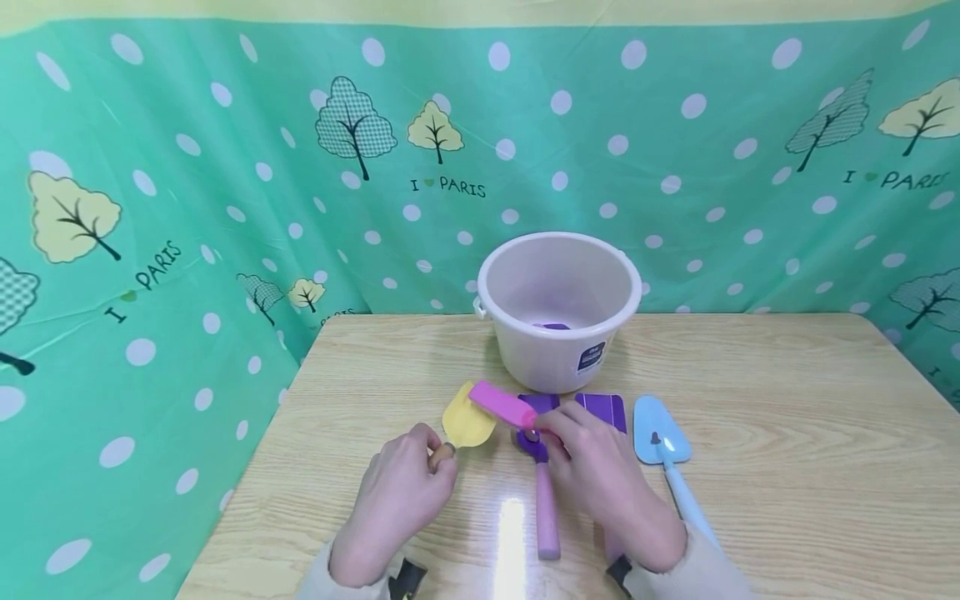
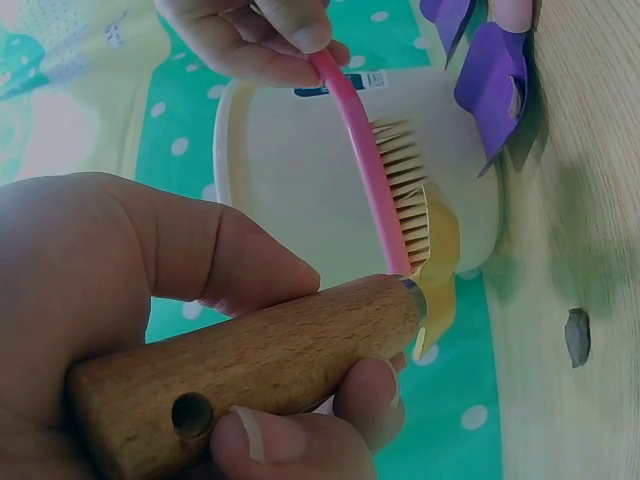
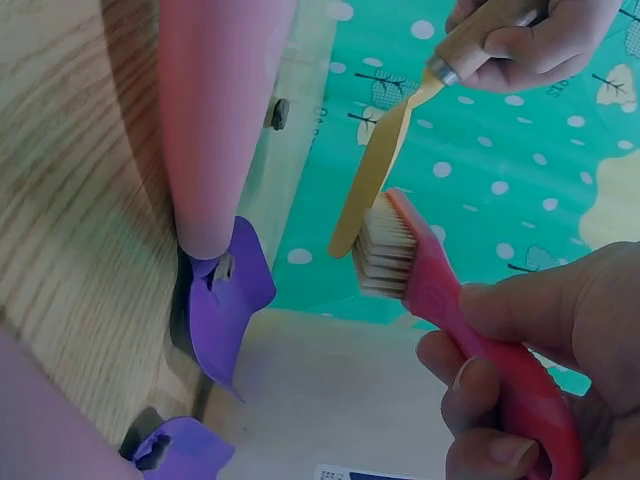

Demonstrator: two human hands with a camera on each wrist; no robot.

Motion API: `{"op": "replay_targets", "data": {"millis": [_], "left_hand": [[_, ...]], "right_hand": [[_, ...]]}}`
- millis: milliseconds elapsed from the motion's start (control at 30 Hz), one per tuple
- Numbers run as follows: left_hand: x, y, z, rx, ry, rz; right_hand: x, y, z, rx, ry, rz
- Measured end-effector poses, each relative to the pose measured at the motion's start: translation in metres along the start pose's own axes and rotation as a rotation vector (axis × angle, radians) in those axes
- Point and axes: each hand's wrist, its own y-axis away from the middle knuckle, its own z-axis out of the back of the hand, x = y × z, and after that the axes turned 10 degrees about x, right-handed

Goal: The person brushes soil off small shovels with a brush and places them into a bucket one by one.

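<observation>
My left hand (image 1: 401,483) grips the wooden handle (image 2: 260,365) of a small yellow trowel (image 1: 468,421), its blade held up over the table. A pink brush (image 1: 501,404) is in my right hand (image 1: 596,467), fingers curled round its handle. In the right wrist view the brush's pale bristles (image 3: 385,245) meet the face of the yellow blade (image 3: 375,170). Below the brush lies a purple trowel with a pink handle (image 1: 547,512). Another purple trowel (image 1: 603,408) lies partly hidden under my right hand. To its right is a light blue trowel (image 1: 660,433).
A white bucket (image 1: 558,358) stands behind the tools near the back of the table, with something purple (image 1: 555,326) inside. A small grey lump (image 2: 578,337) lies on the wooden table (image 1: 810,433). A green patterned curtain (image 1: 600,125) hangs behind and at the sides.
</observation>
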Motion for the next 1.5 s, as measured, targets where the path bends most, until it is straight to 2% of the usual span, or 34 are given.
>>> {"op": "replay_targets", "data": {"millis": [167, 300, 467, 633, 700, 800, 1167, 1500], "left_hand": [[0.000, 0.000, 0.000, 0.005, 0.000, 0.005], [0.000, 0.000, 0.000, 0.005, -0.002, 0.005], [0.000, 0.000, 0.000, -0.003, -0.007, -0.002], [0.000, 0.000, -0.001, -0.011, -0.014, -0.002], [0.000, 0.000, -0.001, -0.010, -0.016, 0.000], [0.000, 0.000, -0.002, 0.002, -0.013, -0.002], [-0.003, 0.001, -0.002, 0.018, 0.002, -0.039], [-0.003, 0.002, -0.002, 0.042, 0.008, -0.051]], "right_hand": [[-0.002, -0.001, 0.000, 0.016, 0.003, -0.014], [-0.001, -0.001, 0.005, -0.004, 0.004, -0.009], [0.005, 0.000, 0.013, 0.001, -0.042, -0.026], [0.012, 0.003, 0.013, 0.084, -0.105, 0.058], [0.013, 0.003, 0.011, 0.113, -0.106, 0.100], [0.014, 0.004, 0.009, 0.129, -0.078, 0.106], [0.010, 0.003, 0.010, 0.078, 0.059, 0.031], [0.005, 0.002, 0.014, 0.063, 0.079, -0.031]]}}
